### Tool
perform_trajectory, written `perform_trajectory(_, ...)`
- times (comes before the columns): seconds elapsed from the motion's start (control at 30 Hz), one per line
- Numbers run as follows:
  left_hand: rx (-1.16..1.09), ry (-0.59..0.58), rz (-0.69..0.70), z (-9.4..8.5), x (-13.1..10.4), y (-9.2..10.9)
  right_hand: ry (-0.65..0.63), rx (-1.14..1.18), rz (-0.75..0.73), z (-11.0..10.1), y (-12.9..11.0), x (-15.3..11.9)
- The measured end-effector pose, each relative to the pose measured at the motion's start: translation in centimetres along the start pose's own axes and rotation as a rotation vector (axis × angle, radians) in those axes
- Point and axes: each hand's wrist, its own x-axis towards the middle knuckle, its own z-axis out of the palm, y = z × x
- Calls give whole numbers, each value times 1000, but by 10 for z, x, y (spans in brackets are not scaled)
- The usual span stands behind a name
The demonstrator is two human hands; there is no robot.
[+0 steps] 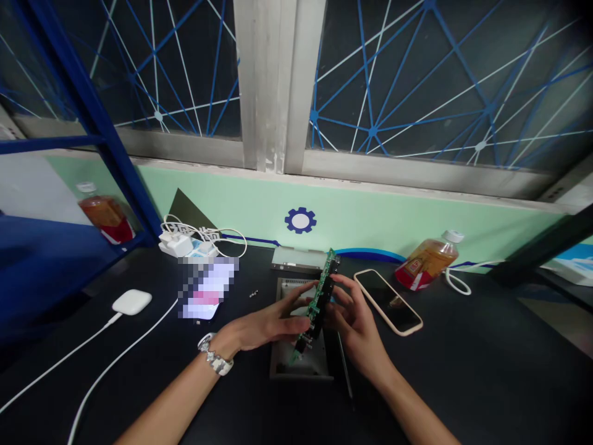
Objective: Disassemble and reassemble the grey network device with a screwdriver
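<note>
A green circuit board (319,300) with black parts is held up on edge and tilted between my two hands. My left hand (287,315), with a watch on its wrist, grips the board's left side between thumb and fingers. On the other side, the fingers of my right hand (354,321) curl against the black parts; some fingertips are hidden behind the board. Beneath lies a grey metal case (301,369), its inside facing up. A thin rod-like tool (345,371) lies beside the case, partly under my right hand.
Behind the case stands a flat silver metal piece (299,258). Small screws (253,293) lie left of it. A phone (389,303) and a drink bottle (428,259) are at right. At left are a lit phone (208,290), a white charging case (132,301), cables and a power strip (188,246).
</note>
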Motion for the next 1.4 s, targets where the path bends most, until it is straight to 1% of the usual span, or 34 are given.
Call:
perform_trajectory(0.13,95,-5,31,1,2,-2,-5,-26,1,2,-3,-1)
perform_trajectory(0.27,149,38,109,4,6,-3,-44,-53,-11,3,-7,-3)
perform_trajectory(0.33,192,69,153,5,6,0,-37,-78,-26,2,-7,-3)
perform_trajectory(0.4,281,131,209,5,5,4,5,-108,-49,-1,-6,-2)
perform_trajectory(0.47,417,216,277,4,3,8,62,-143,-63,-4,-5,-1)
perform_trajectory(0.53,564,290,345,2,2,11,88,-165,-47,-5,-5,0)
perform_trajectory(0.63,772,373,444,1,1,13,45,-114,23,-2,-8,-1)
perform_trajectory(0.7,875,407,492,0,1,13,0,-64,85,0,-11,-2)
perform_trajectory(0.77,943,405,513,-1,1,13,-44,-36,151,2,-12,-4)
perform_trajectory(0.9,1097,340,556,-5,-1,11,-88,-45,262,-1,-7,-9)
perform_trajectory(1.03,1251,323,587,-9,0,7,-72,-124,246,-5,-3,-13)
perform_trajectory(1.17,1374,303,616,-9,2,7,-62,-90,290,-6,-5,-16)
perform_trajectory(1.23,1432,283,649,-6,3,8,-88,-57,300,-4,-7,-17)
perform_trajectory(1.3,1493,270,672,-3,3,9,-141,-35,290,-1,-10,-17)
perform_trajectory(1.4,1541,301,691,-1,5,7,-203,-25,250,4,-13,-16)
